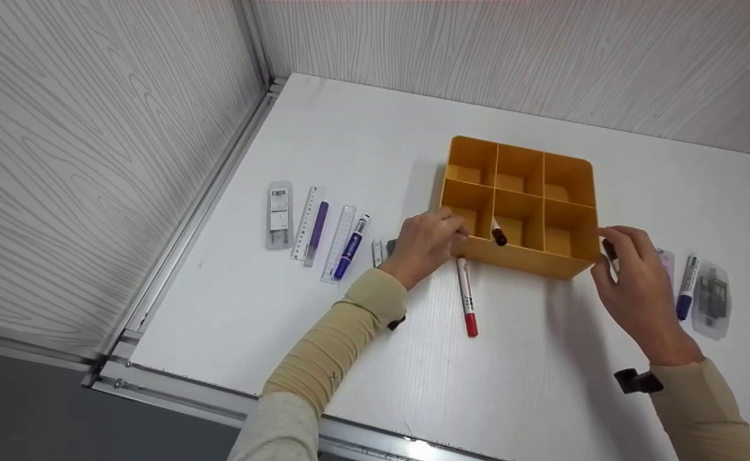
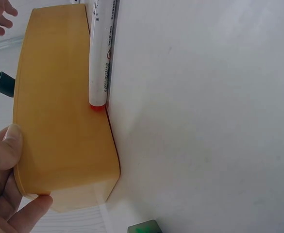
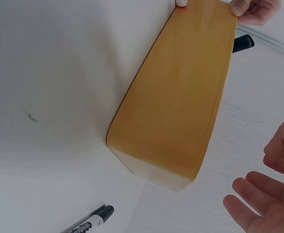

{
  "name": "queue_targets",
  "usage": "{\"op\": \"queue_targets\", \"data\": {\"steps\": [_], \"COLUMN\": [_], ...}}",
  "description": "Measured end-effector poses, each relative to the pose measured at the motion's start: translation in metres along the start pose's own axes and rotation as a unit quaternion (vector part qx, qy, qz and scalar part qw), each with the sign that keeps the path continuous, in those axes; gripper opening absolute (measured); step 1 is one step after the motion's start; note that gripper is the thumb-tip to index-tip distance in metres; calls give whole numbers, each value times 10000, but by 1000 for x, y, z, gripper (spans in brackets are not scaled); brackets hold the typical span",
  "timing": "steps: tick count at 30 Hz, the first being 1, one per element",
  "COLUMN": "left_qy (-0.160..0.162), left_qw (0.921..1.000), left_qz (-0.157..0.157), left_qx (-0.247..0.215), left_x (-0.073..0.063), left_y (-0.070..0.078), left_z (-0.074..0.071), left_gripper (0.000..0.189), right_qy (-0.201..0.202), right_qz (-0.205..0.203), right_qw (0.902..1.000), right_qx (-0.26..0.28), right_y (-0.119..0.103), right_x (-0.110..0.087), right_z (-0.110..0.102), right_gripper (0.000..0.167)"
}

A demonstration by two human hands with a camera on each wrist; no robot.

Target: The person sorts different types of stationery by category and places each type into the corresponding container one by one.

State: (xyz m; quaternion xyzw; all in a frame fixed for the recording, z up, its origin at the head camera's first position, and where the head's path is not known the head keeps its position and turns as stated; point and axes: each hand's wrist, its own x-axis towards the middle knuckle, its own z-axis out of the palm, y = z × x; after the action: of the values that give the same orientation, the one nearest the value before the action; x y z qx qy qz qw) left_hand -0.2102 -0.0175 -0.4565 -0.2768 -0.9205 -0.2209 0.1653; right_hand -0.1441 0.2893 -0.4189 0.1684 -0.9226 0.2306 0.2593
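A yellow divided organizer box (image 1: 522, 258) stands on the white table. My left hand (image 1: 427, 242) grips its near left corner, thumb on the near side and fingers round the end, as the left wrist view shows (image 2: 8, 179). Near the box's right end is my right hand (image 1: 634, 275); in the right wrist view its fingers (image 3: 260, 201) are spread and apart from the box. A black-capped marker (image 1: 498, 232) leans in the front middle compartment. Beside the near wall lies a red-capped marker (image 1: 466, 294). Another black-capped marker (image 3: 91, 222) lies by the right hand, partly hidden in the head view.
To the left lie a clear case (image 1: 279, 214), two rulers (image 1: 340, 243), a purple stick-like item (image 1: 316, 234) and a blue marker (image 1: 351, 246). At right are another blue marker (image 1: 688, 286) and a second clear case (image 1: 712, 301). Panel walls (image 1: 509, 57) border the table.
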Motion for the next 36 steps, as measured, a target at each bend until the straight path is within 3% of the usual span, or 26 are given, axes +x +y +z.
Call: {"op": "queue_targets", "data": {"steps": [5, 12, 21, 32, 36], "left_qy": [21, 55, 40, 51, 97], "left_qw": [10000, 9998, 9997, 9998, 9999], "left_qz": [16, 38, 12, -15, 33], "left_qx": [-60, -195, -223, -166, 0], "left_x": [-1, -1, -2, -1, -1], "left_y": [0, -1, 0, 0, 0], "left_z": [0, 0, -1, -1, 0], "left_gripper": [7, 9, 8, 8, 8], "right_qy": [127, 23, 144, -325, -423], "right_qz": [151, 676, 821, 1520, 1510], "right_qw": [9996, 9973, 9956, 9858, 9855], "right_qx": [-181, -289, -429, -641, -651], "right_y": [11, 19, 35, 54, 59], "right_x": [-8, -19, -29, -46, -52], "right_z": [-7, -15, -17, -14, -12], "right_gripper": [37, 33, 28, 31, 31]}}
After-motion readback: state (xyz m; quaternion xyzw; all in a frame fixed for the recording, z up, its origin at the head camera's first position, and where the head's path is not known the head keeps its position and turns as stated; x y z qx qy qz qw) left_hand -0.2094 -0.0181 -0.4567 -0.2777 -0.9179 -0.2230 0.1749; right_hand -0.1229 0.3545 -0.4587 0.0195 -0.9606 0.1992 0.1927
